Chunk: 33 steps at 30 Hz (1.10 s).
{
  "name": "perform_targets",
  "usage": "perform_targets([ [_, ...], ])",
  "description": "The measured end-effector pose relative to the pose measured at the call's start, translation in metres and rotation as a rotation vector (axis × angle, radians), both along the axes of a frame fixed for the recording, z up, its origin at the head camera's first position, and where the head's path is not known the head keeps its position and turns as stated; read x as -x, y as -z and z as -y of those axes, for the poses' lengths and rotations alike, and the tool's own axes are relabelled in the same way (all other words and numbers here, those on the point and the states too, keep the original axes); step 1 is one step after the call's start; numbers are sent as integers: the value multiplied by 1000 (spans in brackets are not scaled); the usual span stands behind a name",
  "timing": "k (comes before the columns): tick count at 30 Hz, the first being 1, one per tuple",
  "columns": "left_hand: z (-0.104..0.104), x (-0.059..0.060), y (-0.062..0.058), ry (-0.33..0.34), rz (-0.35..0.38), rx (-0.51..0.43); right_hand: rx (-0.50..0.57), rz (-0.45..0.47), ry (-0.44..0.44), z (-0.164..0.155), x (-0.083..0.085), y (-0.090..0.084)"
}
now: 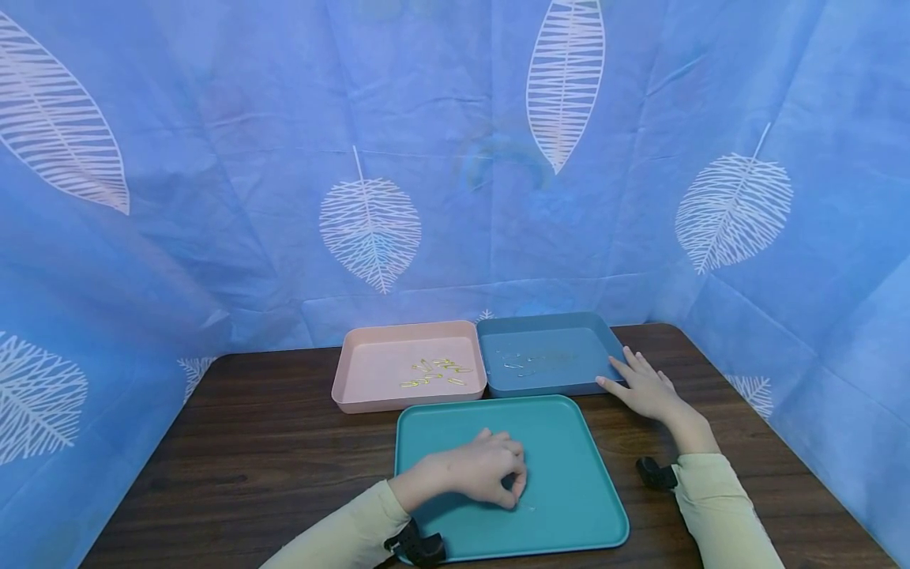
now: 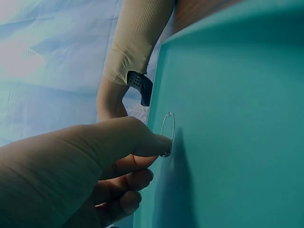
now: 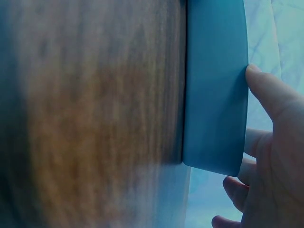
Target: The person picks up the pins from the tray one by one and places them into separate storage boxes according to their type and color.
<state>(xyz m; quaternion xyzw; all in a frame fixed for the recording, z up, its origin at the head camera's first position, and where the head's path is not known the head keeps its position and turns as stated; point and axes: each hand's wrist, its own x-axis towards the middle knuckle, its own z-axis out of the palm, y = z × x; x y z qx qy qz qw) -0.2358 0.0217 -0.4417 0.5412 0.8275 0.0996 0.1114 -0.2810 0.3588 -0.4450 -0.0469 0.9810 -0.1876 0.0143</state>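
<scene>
My left hand [image 1: 483, 470] is low over the teal tray [image 1: 569, 466] at the front. Between its thumb and forefinger it pinches a silver safety pin [image 2: 173, 128], seen side-on in the left wrist view with its shadow on the tray floor. Out to the right, my right hand [image 1: 645, 389] spreads its fingers at the near right corner of the blue tray [image 1: 562, 340]. The right wrist view has the thumb [image 3: 266, 88] touching this tray's rim. Several thin silver pins lie in the blue tray.
Left of the blue tray stands a pink tray [image 1: 377, 371] with several gold-coloured pins [image 1: 426, 379] in it. Both stand behind the teal tray on a dark wooden table [image 1: 249, 442]. A blue cloth [image 1: 455, 229] with white leaf prints hangs around the back and sides.
</scene>
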Motion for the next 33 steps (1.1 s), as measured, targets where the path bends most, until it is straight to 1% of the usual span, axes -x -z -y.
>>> perform_targets([
  [7,-1,5,-3,-7,-45,-22,0,-4,4,-1,0,0],
  [11,-3,8,-6,-15,-93,-44,0,-3,2,-1,0,0],
  [16,-7,15,-10,-24,-158,-90,1,-2,1,-1,0,0],
  [22,-13,25,-18,-50,-174,-128,0,-3,-4,0,0,0],
  [28,-21,37,-26,-74,-205,-131,-7,-6,-5,0,-1,-1],
  [33,-29,48,-30,-105,-179,-137,-8,-10,-4,0,-1,-2],
])
